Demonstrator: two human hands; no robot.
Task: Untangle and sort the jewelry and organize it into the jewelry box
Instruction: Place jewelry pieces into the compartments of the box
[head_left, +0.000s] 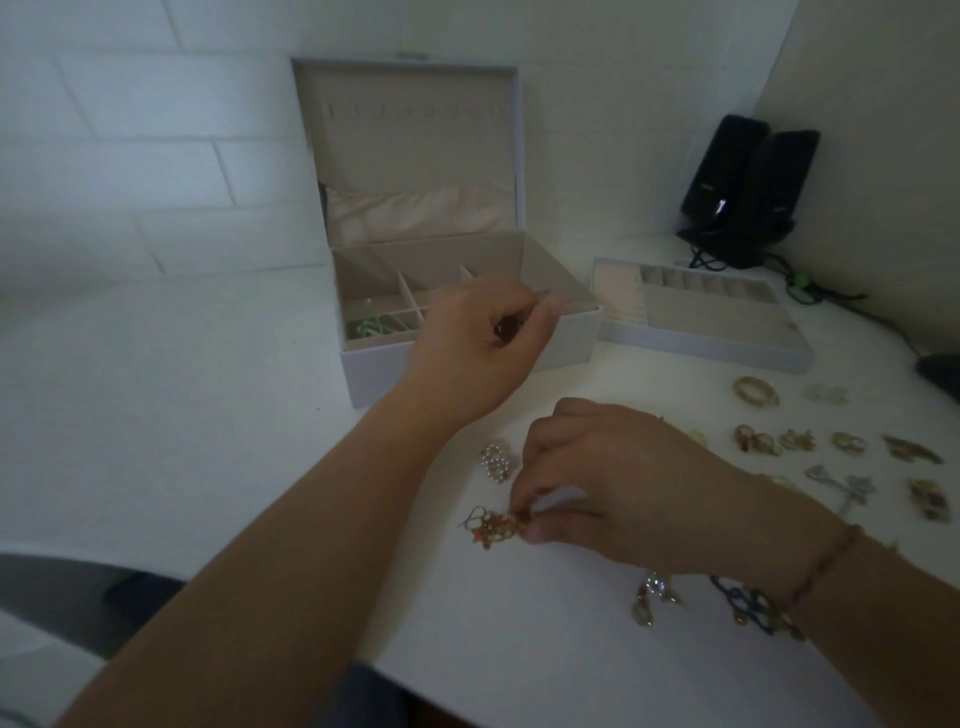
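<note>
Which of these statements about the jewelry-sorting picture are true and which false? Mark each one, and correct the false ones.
1. The jewelry box has its lid shut. False: the lid stands open.
2. The right hand pinches a tangled clump of jewelry on the table. True.
3. The removable tray sits inside the box. False: it lies on the table, right of the box.
4. The left hand is over the box's front edge. True.
5. The pearl piece lies in the tray. False: it lies on the table.
</note>
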